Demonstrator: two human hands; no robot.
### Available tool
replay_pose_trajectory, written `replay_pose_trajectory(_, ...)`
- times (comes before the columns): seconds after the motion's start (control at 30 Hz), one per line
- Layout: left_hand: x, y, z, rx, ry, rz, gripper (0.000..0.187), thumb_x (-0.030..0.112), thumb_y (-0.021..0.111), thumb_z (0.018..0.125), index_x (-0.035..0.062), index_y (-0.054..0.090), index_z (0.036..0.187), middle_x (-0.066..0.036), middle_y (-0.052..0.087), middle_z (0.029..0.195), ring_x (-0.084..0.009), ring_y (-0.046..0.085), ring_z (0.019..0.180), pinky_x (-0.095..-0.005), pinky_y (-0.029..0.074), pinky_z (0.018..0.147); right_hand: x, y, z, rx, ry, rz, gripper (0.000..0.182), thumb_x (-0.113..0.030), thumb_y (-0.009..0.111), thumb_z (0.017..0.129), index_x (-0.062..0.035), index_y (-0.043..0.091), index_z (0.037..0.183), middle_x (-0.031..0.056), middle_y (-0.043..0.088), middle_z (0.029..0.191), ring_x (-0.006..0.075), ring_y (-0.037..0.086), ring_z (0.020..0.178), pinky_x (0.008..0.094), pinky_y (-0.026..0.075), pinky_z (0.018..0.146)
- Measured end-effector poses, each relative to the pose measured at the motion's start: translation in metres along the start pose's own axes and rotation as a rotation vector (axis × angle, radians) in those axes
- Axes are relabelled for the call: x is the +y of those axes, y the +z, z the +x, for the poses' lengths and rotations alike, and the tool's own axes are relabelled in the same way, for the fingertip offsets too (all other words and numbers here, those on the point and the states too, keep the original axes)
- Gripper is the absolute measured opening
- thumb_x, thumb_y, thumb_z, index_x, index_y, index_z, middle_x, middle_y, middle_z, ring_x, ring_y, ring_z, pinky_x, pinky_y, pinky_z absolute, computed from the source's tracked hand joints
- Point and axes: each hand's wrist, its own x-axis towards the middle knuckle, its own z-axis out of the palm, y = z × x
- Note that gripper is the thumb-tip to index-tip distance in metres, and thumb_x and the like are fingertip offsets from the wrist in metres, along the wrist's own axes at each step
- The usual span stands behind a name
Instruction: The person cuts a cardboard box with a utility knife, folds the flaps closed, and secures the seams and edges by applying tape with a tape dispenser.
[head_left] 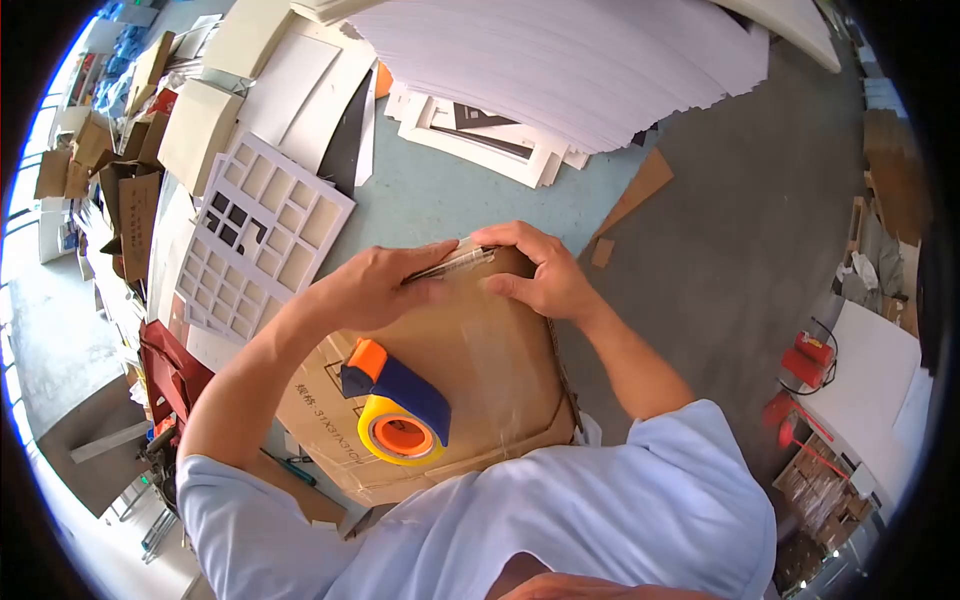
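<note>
A brown cardboard box with clear tape across its top stands right in front of my body. Both hands are at its far edge. My left hand lies on the left part of that edge, beside a thin layered strip. My right hand wraps round the far right corner, thumb on top and fingers over the edge. An orange and blue tape dispenser with a yellow-rimmed roll rests on the box's near left part, touched by neither hand.
Beyond the box is a blue-green table with a tall stack of white sheets, white frames and a white grid panel. Cardboard pieces lie at its right edge. Red tools sit far right.
</note>
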Motion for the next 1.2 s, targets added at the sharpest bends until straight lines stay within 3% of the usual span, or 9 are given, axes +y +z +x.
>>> replay_pose_trajectory(0.1,0.002,0.001,0.002,0.017,0.129,0.094,0.065,0.025,0.072,0.093,-0.0004,0.047,0.147,-0.024,0.067,0.122,-0.0409,0.068,0.103,-0.0432,0.054,0.088,-0.004,0.012,0.003,0.114,-0.083,-0.068,0.051,-0.025,0.080,0.087,-0.0070,0.062,0.130,0.0099,0.065,0.129,0.0277,0.061,0.120,0.0390,0.047,0.104)
replay_pose_trajectory(0.23,0.001,0.007,0.009,0.103,0.225,0.215,0.066,0.023,0.074,0.090,-0.0068,0.048,0.143,-0.028,0.066,0.118,-0.0442,0.066,0.102,-0.0463,0.055,0.086,0.006,0.014,0.008,0.092,-0.134,-0.152,0.047,-0.022,0.079,0.086,-0.0069,0.063,0.128,0.0114,0.066,0.127,0.0295,0.061,0.119,0.0398,0.047,0.103)
replay_pose_trajectory(0.4,0.002,0.012,0.021,0.075,0.256,0.286,0.062,0.024,0.074,0.090,-0.0111,0.051,0.136,-0.028,0.068,0.106,-0.0429,0.068,0.093,-0.0455,0.057,0.079,0.010,0.015,0.007,0.181,-0.131,-0.119,0.031,-0.018,0.078,0.084,-0.0082,0.065,0.110,0.0078,0.070,0.111,0.0289,0.063,0.101,0.0406,0.048,0.091)
replay_pose_trajectory(0.53,0.000,0.016,0.025,0.040,0.297,0.351,0.060,0.024,0.075,0.089,-0.0117,0.052,0.132,-0.026,0.069,0.100,-0.0416,0.069,0.088,-0.0448,0.058,0.075,0.015,0.014,0.002,0.178,-0.160,-0.117,0.027,-0.013,0.078,0.085,-0.0064,0.064,0.107,0.0108,0.072,0.111,0.0292,0.065,0.100,0.0391,0.050,0.091)
replay_pose_trajectory(0.6,-0.001,0.018,0.024,0.125,0.411,0.380,0.037,0.024,0.069,0.093,-0.0005,0.051,0.113,-0.017,0.066,0.083,-0.0377,0.067,0.077,-0.0452,0.055,0.066,0.016,0.017,0.000,0.204,-0.153,-0.114,0.024,-0.011,0.079,0.084,-0.0064,0.065,0.104,0.0100,0.073,0.108,0.0278,0.066,0.096,0.0380,0.051,0.088)
replay_pose_trajectory(0.7,-0.002,0.018,0.024,0.119,0.432,0.388,0.035,0.023,0.069,0.092,0.0001,0.051,0.112,-0.016,0.064,0.080,-0.0370,0.067,0.077,-0.0446,0.055,0.065,0.015,0.019,-0.001,0.222,-0.155,-0.117,0.023,-0.009,0.079,0.083,-0.0065,0.066,0.101,0.0099,0.073,0.106,0.0268,0.066,0.096,0.0372,0.052,0.085)
replay_pose_trajectory(1.03,-0.003,0.025,0.021,0.118,0.463,0.310,0.033,0.024,0.069,0.092,0.0010,0.051,0.107,-0.014,0.062,0.088,-0.0360,0.066,0.074,-0.0460,0.054,0.064,0.012,0.025,-0.012,0.258,-0.165,-0.073,0.022,-0.007,0.080,0.082,-0.0065,0.066,0.099,0.0083,0.074,0.105,0.0241,0.067,0.096,0.0357,0.053,0.084)
replay_pose_trajectory(1.2,-0.007,0.026,0.020,0.188,0.476,0.348,0.042,0.027,0.067,0.093,-0.0008,0.055,0.122,-0.016,0.069,0.104,-0.0363,0.069,0.083,-0.0470,0.055,0.068,-0.010,0.006,0.004,0.098,-0.104,-0.172,0.023,-0.013,0.080,0.083,-0.0071,0.068,0.102,0.0070,0.073,0.105,0.0245,0.067,0.096,0.0372,0.051,0.088)
